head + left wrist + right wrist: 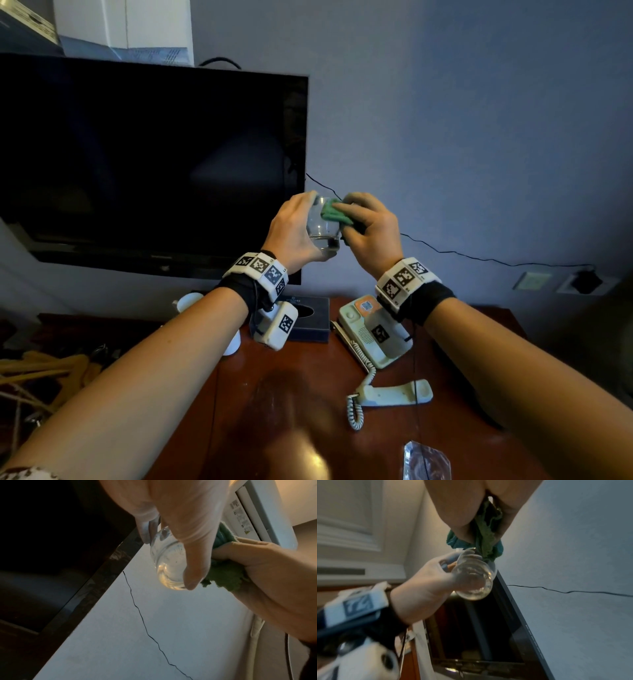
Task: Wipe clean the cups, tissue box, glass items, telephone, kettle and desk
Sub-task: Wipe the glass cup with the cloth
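**Operator:** My left hand (294, 229) is wrapped round a clear drinking glass (324, 228), raised in front of the wall, well above the desk (308, 383). My right hand (371, 228) has its fingers bunched round a green cloth (334, 211), which is pressed to the glass near its rim.

**Monitor:** Can you see inside the glass?

**Operator:** Not really. On the head view the fingers cover most of its wall; only the thick base shows clearly. The left wrist view shows the glass (169, 563) from the side with my thumb (193, 566) across it and the cloth (226, 574) behind. On the right wrist view everything is blurred, though the glass (473, 580) base points at the camera.

**Monitor:** And the rest?

**Operator:** On the desk: a telephone base (373, 332), partly hidden by my right wrist, its handset (394, 394) lying off the cradle, nearer me. A dark tissue box (308, 322) sits behind my left wrist camera. A white cup (188, 301) peeks over my left forearm, mostly covered. A faceted glass item (426, 460) is cut off at the bottom edge. A dark television (150, 161) hangs on the wall at left.
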Demonstrator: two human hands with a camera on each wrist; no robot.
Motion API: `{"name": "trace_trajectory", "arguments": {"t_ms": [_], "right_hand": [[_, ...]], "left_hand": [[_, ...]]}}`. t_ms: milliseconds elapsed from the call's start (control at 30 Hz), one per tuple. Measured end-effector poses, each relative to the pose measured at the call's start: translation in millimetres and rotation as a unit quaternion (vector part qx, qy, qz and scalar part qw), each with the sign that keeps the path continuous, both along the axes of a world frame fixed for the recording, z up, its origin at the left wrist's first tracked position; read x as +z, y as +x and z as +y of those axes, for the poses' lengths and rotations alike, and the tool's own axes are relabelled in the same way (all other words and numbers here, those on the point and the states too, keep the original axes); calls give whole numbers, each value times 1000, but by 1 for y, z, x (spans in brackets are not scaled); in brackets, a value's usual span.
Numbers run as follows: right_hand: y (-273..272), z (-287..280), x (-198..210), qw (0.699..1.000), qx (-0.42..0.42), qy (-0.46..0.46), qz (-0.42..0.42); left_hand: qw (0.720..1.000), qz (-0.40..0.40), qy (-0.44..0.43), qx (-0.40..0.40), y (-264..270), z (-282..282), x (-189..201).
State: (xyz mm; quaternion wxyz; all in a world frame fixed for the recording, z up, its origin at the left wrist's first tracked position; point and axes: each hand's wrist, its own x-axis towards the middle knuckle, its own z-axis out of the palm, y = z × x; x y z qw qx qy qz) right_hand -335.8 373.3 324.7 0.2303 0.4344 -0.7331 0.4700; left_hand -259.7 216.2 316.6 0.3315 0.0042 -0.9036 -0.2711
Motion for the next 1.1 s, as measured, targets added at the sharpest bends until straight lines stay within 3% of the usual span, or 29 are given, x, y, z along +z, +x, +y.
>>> {"name": "trace_trajectory", "arguments": {"t_ms": [167, 400, 533, 700, 933, 1100], "right_hand": [[5, 12, -17, 992, 36, 51, 109], [-19, 19, 3, 1000, -5, -3, -4], [-9, 19, 2, 999, -15, 6, 38], [6, 18, -11, 994, 55, 32, 93], [-12, 0, -2, 999, 52, 3, -9], [2, -12, -1, 995, 30, 17, 94]], "left_hand": [[1000, -4, -19, 16, -5, 3, 1], [998, 1, -63, 21, -1, 27, 0], [997, -1, -67, 40, 2, 28, 7], [996, -13, -54, 70, 6, 16, 7], [995, -22, -74, 61, 14, 16, 1], [994, -21, -75, 80, 19, 3, 6]]}}
